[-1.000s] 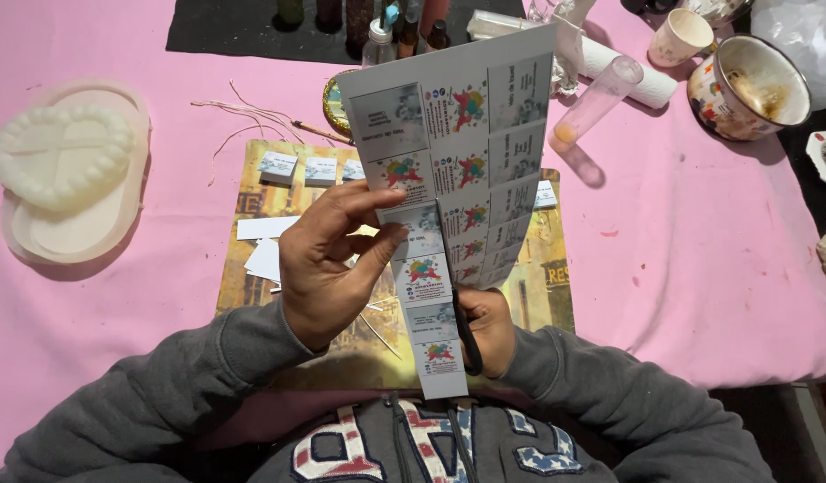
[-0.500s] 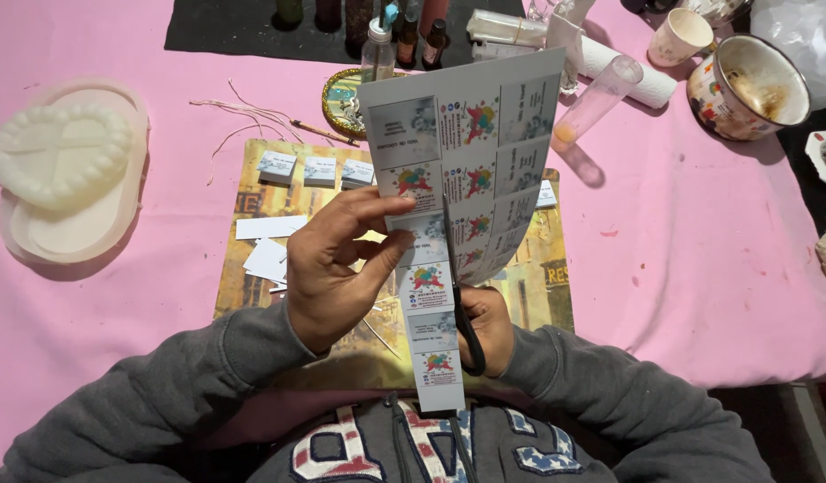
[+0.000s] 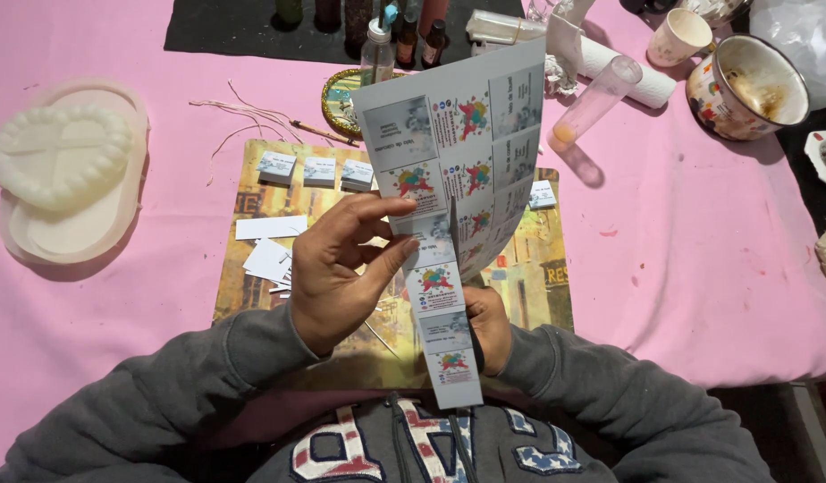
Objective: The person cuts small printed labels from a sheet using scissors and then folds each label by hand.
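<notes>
Two hands: left hand (image 3: 341, 268) pinches grey printed label sheet (image 3: 462, 152).

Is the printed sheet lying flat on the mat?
No, the left hand holds the printed paper sheet raised upright above the yellow picture mat.

The left hand (image 3: 337, 273) pinches a printed sheet (image 3: 462, 170) of small labels upright, while the right hand (image 3: 489, 326) works scissors (image 3: 455, 237) up through it, over a picture mat (image 3: 538, 268) on the pink bench (image 3: 699, 241).
</notes>
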